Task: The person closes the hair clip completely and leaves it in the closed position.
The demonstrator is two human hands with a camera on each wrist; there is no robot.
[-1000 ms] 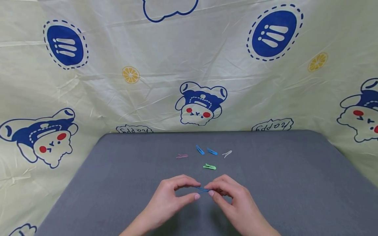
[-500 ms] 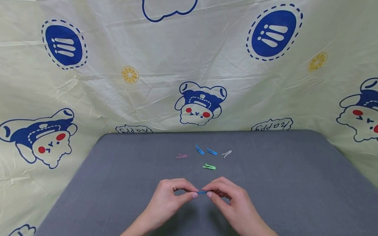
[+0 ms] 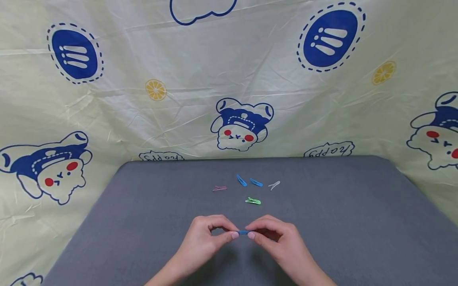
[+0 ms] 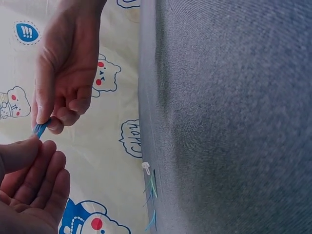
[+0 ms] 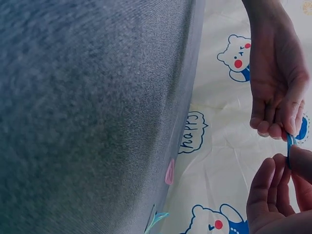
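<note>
Above the table, a blue snap hair clip (image 3: 243, 232) is held level between both hands, its two arms lying flat together. My left hand (image 3: 205, 240) pinches its left end with thumb and forefinger. The other end sits in the pinch of my right hand (image 3: 280, 240). In the left wrist view a short stretch of the blue clip (image 4: 41, 129) shows between the fingertips. Its ends are covered by the fingers. The right wrist view shows the same clip (image 5: 291, 141) edge-on.
Beyond the hands lie more snap clips with spread arms: a green one (image 3: 253, 201), a pink one (image 3: 220, 188), two blue ones (image 3: 256, 182) and a white one (image 3: 274, 185). The grey cloth-covered table (image 3: 143, 214) ends at a patterned curtain (image 3: 193, 127).
The blue clip's arms were spread a second ago and have come together flat. My left fingers have closed in on its left end. The other clips lie as before.
</note>
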